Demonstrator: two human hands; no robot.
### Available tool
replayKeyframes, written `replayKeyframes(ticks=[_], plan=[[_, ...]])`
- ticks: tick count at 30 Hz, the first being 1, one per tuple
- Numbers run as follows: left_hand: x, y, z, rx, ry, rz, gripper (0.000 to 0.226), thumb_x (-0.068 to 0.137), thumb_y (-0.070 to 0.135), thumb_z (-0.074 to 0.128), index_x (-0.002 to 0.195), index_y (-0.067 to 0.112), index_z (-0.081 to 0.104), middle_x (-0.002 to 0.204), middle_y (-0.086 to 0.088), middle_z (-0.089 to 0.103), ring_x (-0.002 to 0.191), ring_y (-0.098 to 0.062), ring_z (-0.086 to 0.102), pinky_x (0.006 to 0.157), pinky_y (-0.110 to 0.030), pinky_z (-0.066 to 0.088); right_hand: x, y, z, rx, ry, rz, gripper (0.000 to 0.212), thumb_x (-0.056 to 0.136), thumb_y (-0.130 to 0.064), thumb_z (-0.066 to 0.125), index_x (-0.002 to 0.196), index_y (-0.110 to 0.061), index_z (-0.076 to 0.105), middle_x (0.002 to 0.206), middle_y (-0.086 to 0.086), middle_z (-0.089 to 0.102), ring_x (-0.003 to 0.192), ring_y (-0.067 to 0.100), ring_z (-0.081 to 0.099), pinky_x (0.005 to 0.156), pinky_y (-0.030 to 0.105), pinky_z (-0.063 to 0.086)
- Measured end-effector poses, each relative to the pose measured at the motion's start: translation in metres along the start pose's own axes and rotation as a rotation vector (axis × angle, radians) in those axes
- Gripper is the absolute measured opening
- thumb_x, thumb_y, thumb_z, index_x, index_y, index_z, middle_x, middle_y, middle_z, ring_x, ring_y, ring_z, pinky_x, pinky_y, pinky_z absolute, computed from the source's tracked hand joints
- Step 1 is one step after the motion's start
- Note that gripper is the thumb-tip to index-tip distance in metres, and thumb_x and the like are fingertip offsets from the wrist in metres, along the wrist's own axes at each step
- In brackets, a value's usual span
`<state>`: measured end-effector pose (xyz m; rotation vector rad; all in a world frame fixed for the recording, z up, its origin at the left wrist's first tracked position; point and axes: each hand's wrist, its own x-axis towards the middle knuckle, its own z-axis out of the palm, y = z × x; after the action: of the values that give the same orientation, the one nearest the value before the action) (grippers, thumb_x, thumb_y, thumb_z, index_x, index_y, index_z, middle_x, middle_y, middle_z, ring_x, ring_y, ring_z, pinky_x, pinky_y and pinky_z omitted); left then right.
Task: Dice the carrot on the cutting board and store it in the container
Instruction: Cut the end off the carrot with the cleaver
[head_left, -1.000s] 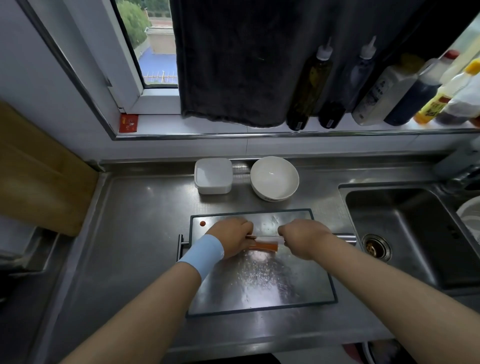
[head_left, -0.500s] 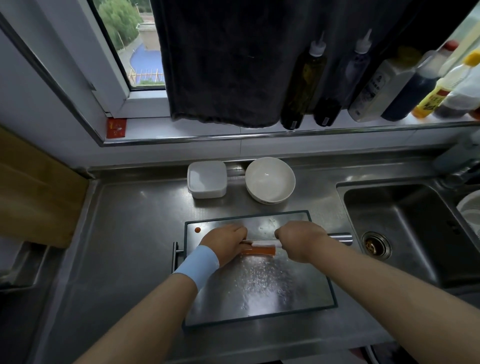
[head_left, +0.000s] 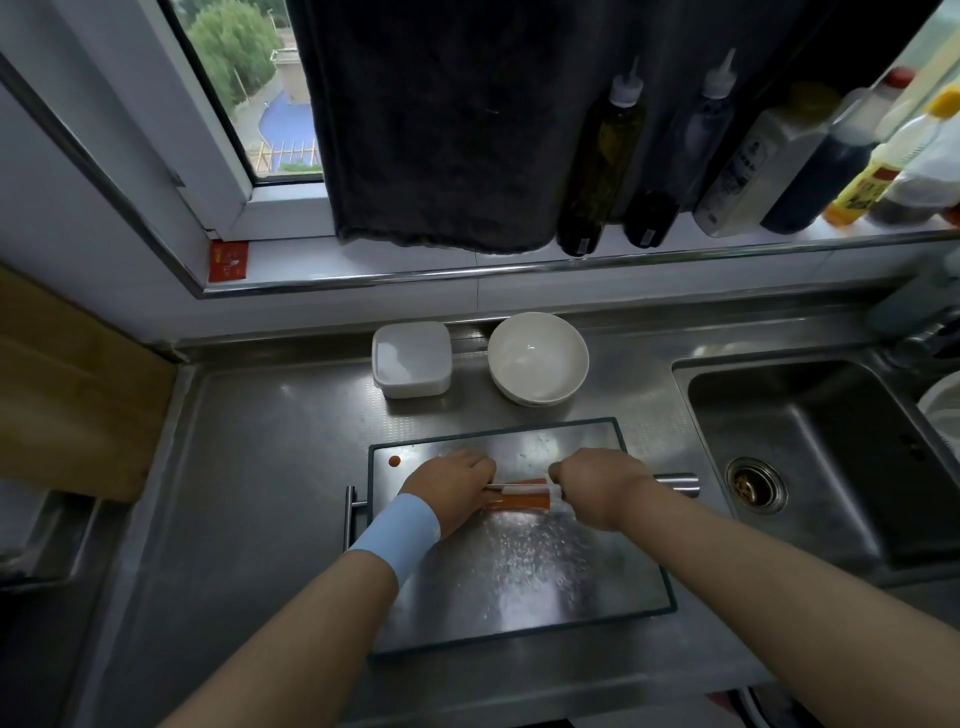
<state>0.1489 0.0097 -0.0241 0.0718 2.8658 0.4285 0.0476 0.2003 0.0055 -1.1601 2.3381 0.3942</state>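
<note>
Carrot (head_left: 519, 501) lies on the board (head_left: 519, 582), toward its far edge; left hand (head_left: 452, 488) curls round one carrot end, right hand (head_left: 597, 486) grips the knife (head_left: 519, 487), blade along the carrot. Container (head_left: 411, 358) and bowl (head_left: 537, 358) stand just beyond the board

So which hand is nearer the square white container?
Left. The left hand is just in front of the container; the right hand is farther right, nearer the bowl.

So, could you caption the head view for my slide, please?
Left hand holds a carrot on the cutting board; right hand grips a knife.
</note>
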Motion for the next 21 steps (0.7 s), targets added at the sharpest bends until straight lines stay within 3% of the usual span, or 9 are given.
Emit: replayKeyframes(ticks=[5, 14, 21], plan=[[0.004, 0.002, 0.003, 0.073, -0.040, 0.030, 0.028, 0.099, 0.036, 0.047, 0.119, 0.018, 0.051, 0.124, -0.004, 0.056, 0.109, -0.021, 0.053, 0.086, -0.029, 0.046, 0.001, 0.001, 0.015, 0.094, -0.005, 0.001, 0.027, 0.096, -0.019, 0.053, 0.122, -0.022, 0.058, 0.108, 0.008, 0.064, 0.094, 0.026, 0.063, 0.079, 0.036, 0.052], [0.010, 0.002, 0.005, 0.125, -0.064, 0.013, 0.036, 0.099, 0.044, 0.042, 0.124, 0.019, 0.050, 0.131, -0.002, 0.053, 0.116, -0.021, 0.052, 0.089, -0.031, 0.046, 0.006, 0.006, 0.019, 0.121, -0.004, -0.012, 0.024, 0.092, -0.017, 0.055, 0.116, -0.020, 0.058, 0.108, 0.008, 0.064, 0.095, 0.027, 0.062, 0.071, 0.032, 0.042], [0.007, 0.009, 0.005, 0.170, -0.047, -0.002, 0.030, 0.097, 0.043, 0.047, 0.117, 0.021, 0.051, 0.122, 0.000, 0.057, 0.105, -0.019, 0.055, 0.079, -0.028, 0.047, 0.000, 0.006, 0.027, 0.160, 0.050, -0.030, 0.026, 0.096, -0.020, 0.052, 0.121, -0.018, 0.057, 0.110, 0.010, 0.064, 0.098, 0.029, 0.063, 0.071, 0.032, 0.043]])
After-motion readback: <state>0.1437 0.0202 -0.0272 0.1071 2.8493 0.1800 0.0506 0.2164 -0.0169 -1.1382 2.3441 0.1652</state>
